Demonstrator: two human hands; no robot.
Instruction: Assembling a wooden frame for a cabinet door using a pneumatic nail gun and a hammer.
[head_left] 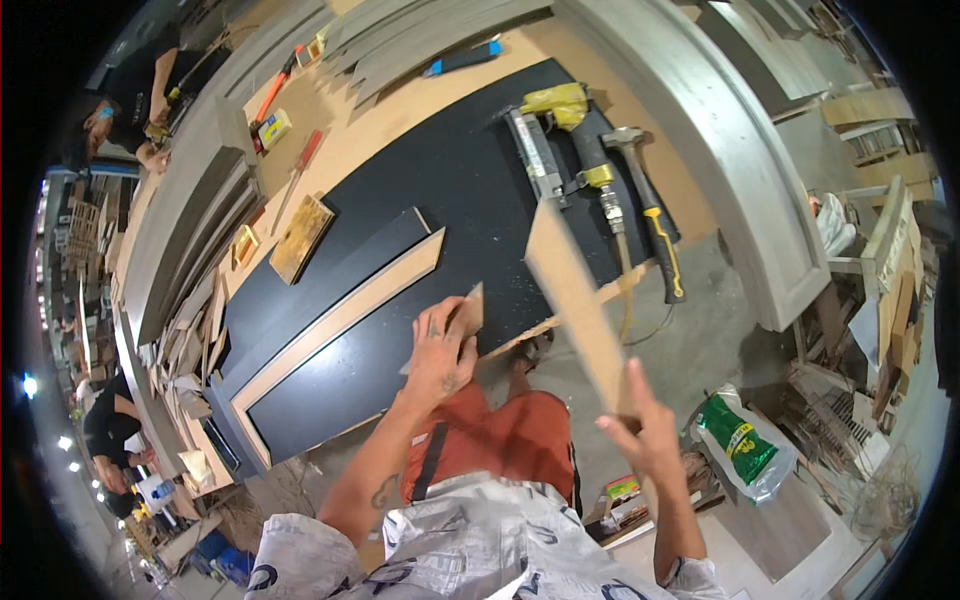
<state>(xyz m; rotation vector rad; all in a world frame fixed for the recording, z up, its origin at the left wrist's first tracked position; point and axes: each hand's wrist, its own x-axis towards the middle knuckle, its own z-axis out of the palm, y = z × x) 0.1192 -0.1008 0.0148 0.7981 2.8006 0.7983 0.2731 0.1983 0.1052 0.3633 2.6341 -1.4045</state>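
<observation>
My right hand (646, 425) grips one end of a flat tan wood strip (575, 300), whose angled far end reaches toward the nail gun. The strip is slightly blurred. My left hand (440, 352) is closed around a small wooden piece (475, 308) at the near edge of a black panel (370, 225). Left of that hand, a tan strip with dark edges (340, 318) lies on the panel, meeting a shorter crosspiece at its lower left end. A yellow and black nail gun (565, 125) with a hose rests on the panel, beside a hammer (650, 205).
A wooden block (302, 238), a red-handled screwdriver (300, 165) and a blue-handled tool (465, 58) lie farther off. Grey mouldings (190, 220) are stacked at left; a large grey frame (715, 140) stands at right. Two people work at the left. A green bag (740, 440) sits lower right.
</observation>
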